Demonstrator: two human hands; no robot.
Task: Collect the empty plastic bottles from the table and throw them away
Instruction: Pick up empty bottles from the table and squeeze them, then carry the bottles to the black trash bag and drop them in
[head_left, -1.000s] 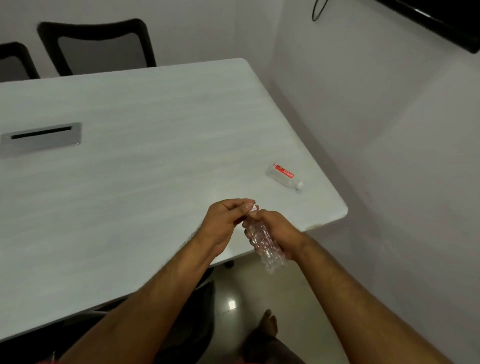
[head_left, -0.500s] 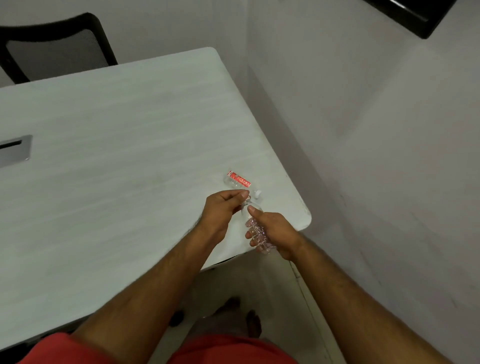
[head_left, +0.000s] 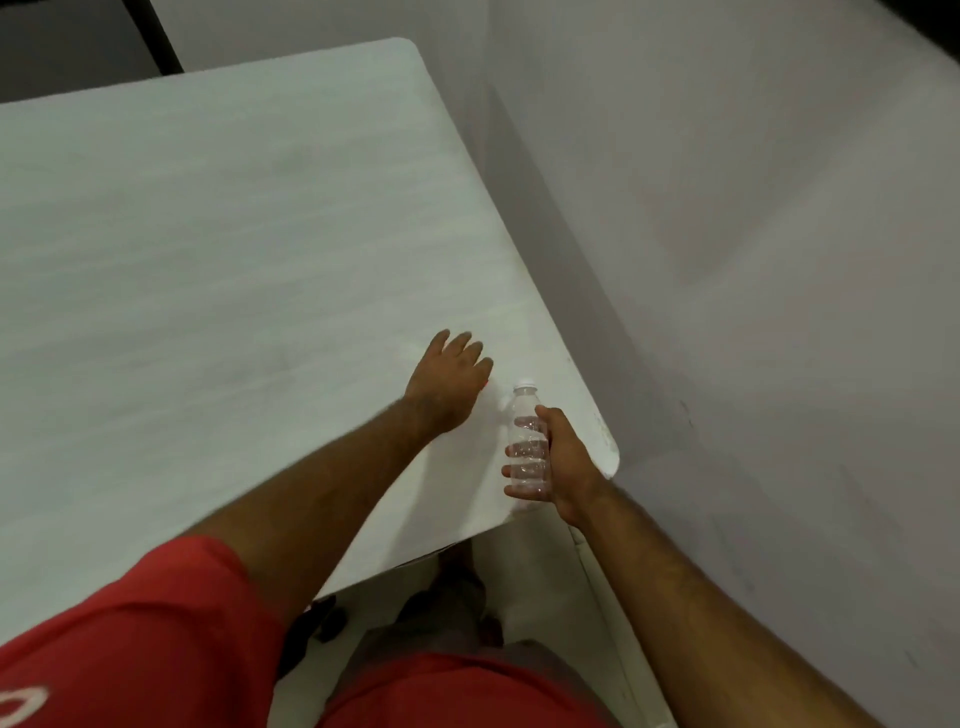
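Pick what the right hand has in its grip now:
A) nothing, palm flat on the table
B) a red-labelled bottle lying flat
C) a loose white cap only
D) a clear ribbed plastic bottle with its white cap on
D: the right hand wraps its fingers around the clear ribbed plastic bottle with its white cap on top, held over the white table corner, while the left hand reaches down onto the tabletop.

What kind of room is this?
Probably an office meeting room: a big pale table stands near plain grey walls, with what looks like a dark chair behind it. The right hand holds a clear bottle.
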